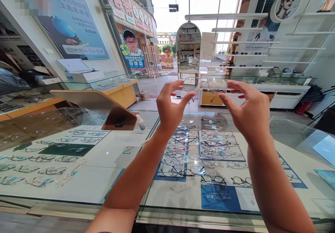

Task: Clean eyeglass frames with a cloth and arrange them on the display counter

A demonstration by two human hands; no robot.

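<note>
Thin, round, wire-rimmed eyeglasses with clear lenses (209, 84) up in the air, roughly level, between two bare hands. Left hand (171, 104): thumb and forefinger a little apart, pinching the left end of the frame. Right hand (247, 102): same narrow pinch at the right end, other fingers curled loosely. Temple tips show below the lenses. Can't tell if either thumb presses on rim, temple or lens.

For a good hold, judging from this: light, even pressure at both ends, thumbs off the lenses, hands at matching height, no outward pull, since thin wire probably bends easily.

Below the grip, nearer edge first: glass-topped display counter with a white interior (172, 194), a blue-and-white printed card (218, 196), black-rimmed eyeglasses (213, 180) just beyond it, then rows of clear and dark spectacle frames (220, 144), well apart from the held pair. Down-left of the grip: small white spray bottle (140, 122), best kept clear of the left forearm. Straight beyond the grip: tall arched mirror (188, 44), partly behind the left lens. Beyond, up-right: white wall shelves (246, 42).
</note>
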